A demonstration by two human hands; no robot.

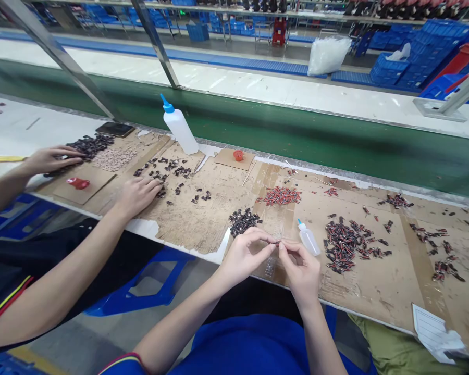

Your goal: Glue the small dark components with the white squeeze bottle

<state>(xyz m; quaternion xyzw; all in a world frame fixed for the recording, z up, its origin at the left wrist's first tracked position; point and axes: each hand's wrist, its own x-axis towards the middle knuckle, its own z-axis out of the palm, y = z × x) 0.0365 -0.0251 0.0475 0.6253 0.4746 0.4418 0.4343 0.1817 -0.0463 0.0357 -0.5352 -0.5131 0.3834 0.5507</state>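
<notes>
My left hand (244, 253) and my right hand (300, 266) meet above the front edge of the cardboard-covered bench. Thumb and forefinger of each pinch a tiny dark and red part (277, 243), mostly covered by the fingertips. Just behind my left hand lies a pile of small black parts (244, 221). Further back is a heap of small red parts (280, 196). A small clear squeeze bottle with a blue tip (308, 238) leans beside my right hand. To its right spreads a pile of black-and-red parts (342, 245).
At left, a co-worker's hands (138, 195) touch black parts on the cardboard. A large white bottle (182, 130), a red cap (238, 155) and a phone (115, 129) sit toward the back. A green conveyor belt (297, 133) runs behind; a paper label (433, 328) lies front right.
</notes>
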